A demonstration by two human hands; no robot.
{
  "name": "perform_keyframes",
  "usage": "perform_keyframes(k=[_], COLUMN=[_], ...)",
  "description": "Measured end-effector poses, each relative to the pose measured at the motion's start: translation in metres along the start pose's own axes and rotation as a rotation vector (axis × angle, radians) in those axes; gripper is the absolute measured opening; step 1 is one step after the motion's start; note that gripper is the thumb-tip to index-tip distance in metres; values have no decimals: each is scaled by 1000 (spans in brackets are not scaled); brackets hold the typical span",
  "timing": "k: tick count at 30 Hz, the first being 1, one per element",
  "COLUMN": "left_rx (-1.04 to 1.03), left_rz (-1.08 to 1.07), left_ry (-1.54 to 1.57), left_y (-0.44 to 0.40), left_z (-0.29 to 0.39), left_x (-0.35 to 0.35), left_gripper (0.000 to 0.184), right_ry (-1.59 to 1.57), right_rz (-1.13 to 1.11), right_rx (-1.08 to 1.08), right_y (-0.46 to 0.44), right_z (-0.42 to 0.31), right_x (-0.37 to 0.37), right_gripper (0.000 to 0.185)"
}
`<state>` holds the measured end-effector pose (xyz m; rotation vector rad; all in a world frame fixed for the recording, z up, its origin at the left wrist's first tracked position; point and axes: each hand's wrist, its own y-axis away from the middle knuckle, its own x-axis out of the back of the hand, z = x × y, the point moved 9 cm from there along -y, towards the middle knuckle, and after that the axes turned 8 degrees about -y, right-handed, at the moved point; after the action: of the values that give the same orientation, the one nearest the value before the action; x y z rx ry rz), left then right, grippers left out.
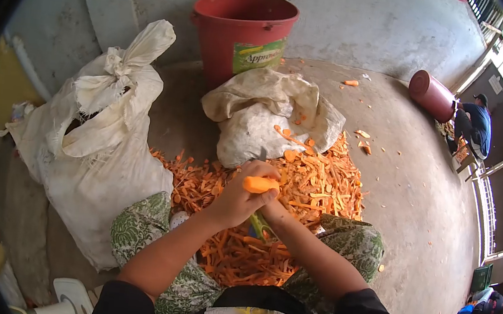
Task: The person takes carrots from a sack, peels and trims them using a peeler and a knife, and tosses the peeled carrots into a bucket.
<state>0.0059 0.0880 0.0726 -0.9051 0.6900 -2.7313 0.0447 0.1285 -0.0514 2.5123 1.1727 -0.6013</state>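
My left hand (240, 197) is closed around a peeled orange carrot (261, 185), held out in front of me over the pile. My right hand (271, 211) is close against it, crossing behind and below, with its fingers hidden by the left hand. Just under the wrists shows a yellow-green object (260, 226), its kind unclear. Orange carrot peelings (247, 258) cover the floor between my knees, and more peelings with cut ends (322, 186) heap up beyond my hands. Behind that heap lies a slumped whitish sack (247, 135).
A tall white sack (104, 160) with a knotted top stands at left. By the wall is a red bucket (217, 49). Far right, a person (476, 122) squats beside a tilted red bucket (432, 96). One carrot piece (351, 83) lies on the concrete floor (422, 224).
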Motion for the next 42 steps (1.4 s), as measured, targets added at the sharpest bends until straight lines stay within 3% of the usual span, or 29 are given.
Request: perform_keyframes(k=[3,7,9,11,12,14,16,18,19,21,26,28,34,42], left_rx=[165,276,317,541,539,613,604,621,620,538,573,681,712,629], left_rz=[63,76,97,-29,-31,-210,-275,-381,-382,-250,-108,-40,-127,-219], left_ry=[140,464,512,625,625,521,401,257,257,78,258,371,605,622], left_y=[2,6,7,13,14,20,23,25,27,25,20,24,23,16], left_z=[-6,-26,-23,-33,-36,-47,-51,-47,-48,-55,-65,-78,-72,-51], left_x=[15,26,35,27,32,24,14,0,-10,-16,-12,-9,-15,-16], left_gripper=[21,23,24,30,30,37,38,48,48,52,42,28,17,19], right_ry=[-256,-223,-263,-164,-70,-28,14,393,393,756,998,1214,1370,1414], right_rz=[18,227,194,386,443,448,451,411,412,355,290,171,67,96], right_rx=[-144,-135,-116,53,-36,4,43,17,17,171,105,115,105,174], right_y=[-9,-12,-21,-16,-4,-6,-8,-9,-7,-3,14,18,21,22], right_z=[7,-21,-25,-50,-69,-75,-77,-73,-70,-85,-112,-109,-105,-108], right_x=[11,45,60,78,64,67,69,64,60,37,12,1,-9,-6], right_gripper=[32,28,27,25,23,23,22,23,23,27,21,16,13,17])
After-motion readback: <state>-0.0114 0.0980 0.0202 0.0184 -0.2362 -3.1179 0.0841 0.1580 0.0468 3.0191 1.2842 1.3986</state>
